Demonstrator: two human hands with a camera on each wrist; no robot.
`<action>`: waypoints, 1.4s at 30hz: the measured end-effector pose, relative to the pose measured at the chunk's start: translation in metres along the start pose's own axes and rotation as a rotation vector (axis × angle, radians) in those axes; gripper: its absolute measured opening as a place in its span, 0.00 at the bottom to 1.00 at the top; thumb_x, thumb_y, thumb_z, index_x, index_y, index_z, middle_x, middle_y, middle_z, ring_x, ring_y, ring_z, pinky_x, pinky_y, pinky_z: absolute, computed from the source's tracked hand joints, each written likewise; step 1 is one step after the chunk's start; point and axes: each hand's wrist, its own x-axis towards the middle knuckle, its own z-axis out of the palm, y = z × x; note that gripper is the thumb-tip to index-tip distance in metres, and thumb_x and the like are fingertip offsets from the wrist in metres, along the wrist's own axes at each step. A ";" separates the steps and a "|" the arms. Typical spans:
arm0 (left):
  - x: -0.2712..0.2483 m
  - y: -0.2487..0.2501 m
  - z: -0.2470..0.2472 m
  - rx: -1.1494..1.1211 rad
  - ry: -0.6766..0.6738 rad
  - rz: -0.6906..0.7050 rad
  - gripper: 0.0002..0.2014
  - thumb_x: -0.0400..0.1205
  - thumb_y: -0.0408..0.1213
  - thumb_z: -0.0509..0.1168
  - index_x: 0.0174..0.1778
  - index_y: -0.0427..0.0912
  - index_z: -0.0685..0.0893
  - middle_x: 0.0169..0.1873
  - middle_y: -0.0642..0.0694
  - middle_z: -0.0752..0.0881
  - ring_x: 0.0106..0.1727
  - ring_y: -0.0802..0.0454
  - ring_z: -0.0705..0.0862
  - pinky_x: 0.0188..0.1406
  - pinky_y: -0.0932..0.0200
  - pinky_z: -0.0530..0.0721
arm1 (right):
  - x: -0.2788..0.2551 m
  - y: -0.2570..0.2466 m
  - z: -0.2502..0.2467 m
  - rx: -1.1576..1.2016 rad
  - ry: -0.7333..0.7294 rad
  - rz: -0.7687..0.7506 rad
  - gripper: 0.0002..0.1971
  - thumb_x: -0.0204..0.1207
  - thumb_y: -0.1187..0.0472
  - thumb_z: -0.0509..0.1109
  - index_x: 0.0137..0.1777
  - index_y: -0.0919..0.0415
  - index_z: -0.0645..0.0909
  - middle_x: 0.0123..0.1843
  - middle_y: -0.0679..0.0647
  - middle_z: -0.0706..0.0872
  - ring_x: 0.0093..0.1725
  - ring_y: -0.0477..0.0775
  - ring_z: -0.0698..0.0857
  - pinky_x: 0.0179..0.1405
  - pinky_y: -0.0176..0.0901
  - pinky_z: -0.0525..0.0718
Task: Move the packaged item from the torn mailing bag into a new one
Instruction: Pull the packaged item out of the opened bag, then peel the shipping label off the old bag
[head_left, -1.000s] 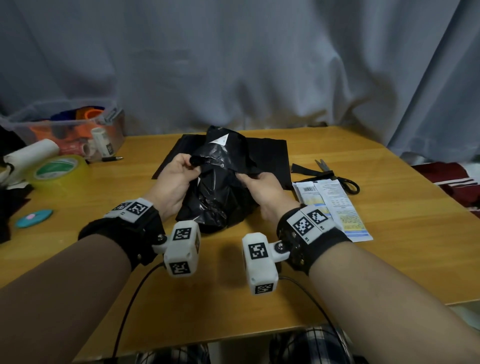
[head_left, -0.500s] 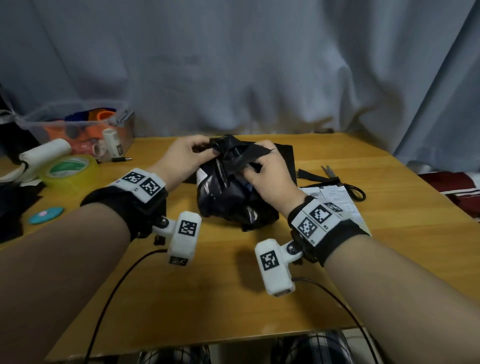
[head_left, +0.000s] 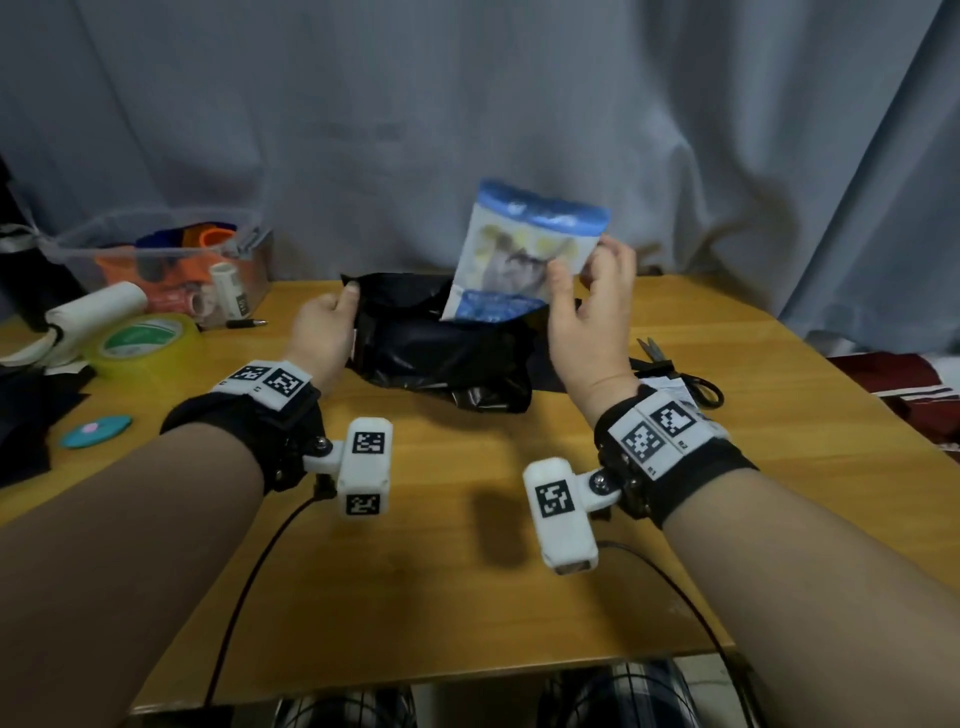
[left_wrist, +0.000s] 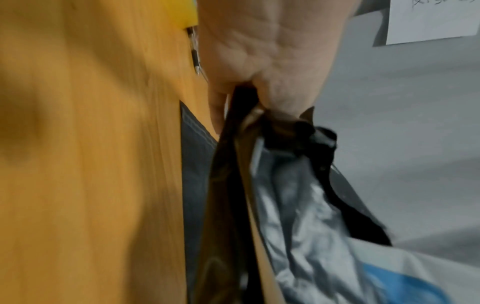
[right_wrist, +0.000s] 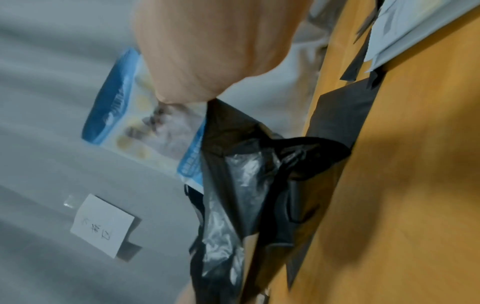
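1. The left hand (head_left: 322, 332) pinches the left edge of the crumpled black mailing bag (head_left: 441, 358) between curled fingers, holding it down on the worktop (head_left: 415, 571).
2. The right hand (head_left: 592, 312) grips the blue-and-white packaged item (head_left: 524, 249), raised upright, its lower end just at the bag's mouth.
3. Scissors (head_left: 675, 369) lie beyond the right wrist.

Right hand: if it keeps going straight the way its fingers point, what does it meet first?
The right hand, pinching the packet, points up and away over the table's far edge. Beyond the packet, the grey curtain looks first in line, though depth is unclear.
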 end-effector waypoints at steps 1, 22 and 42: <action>0.000 -0.003 -0.002 -0.001 -0.014 0.001 0.21 0.85 0.51 0.54 0.29 0.44 0.73 0.29 0.44 0.77 0.39 0.44 0.77 0.42 0.51 0.72 | 0.004 -0.001 -0.004 0.071 0.008 0.041 0.05 0.81 0.60 0.62 0.50 0.62 0.74 0.50 0.51 0.78 0.52 0.44 0.81 0.54 0.42 0.82; -0.047 0.013 0.021 -0.038 -0.213 -0.317 0.13 0.82 0.38 0.50 0.33 0.41 0.72 0.24 0.43 0.73 0.22 0.47 0.73 0.17 0.65 0.67 | -0.015 0.069 -0.101 -0.921 -0.382 0.569 0.26 0.77 0.53 0.68 0.72 0.61 0.68 0.71 0.65 0.71 0.71 0.67 0.69 0.70 0.56 0.67; -0.043 0.008 0.011 -0.498 -0.308 -0.531 0.33 0.70 0.65 0.66 0.61 0.41 0.80 0.53 0.42 0.88 0.49 0.47 0.87 0.47 0.48 0.86 | -0.021 -0.014 0.008 0.025 -0.603 0.186 0.07 0.77 0.61 0.71 0.49 0.65 0.84 0.41 0.53 0.85 0.41 0.45 0.82 0.47 0.38 0.80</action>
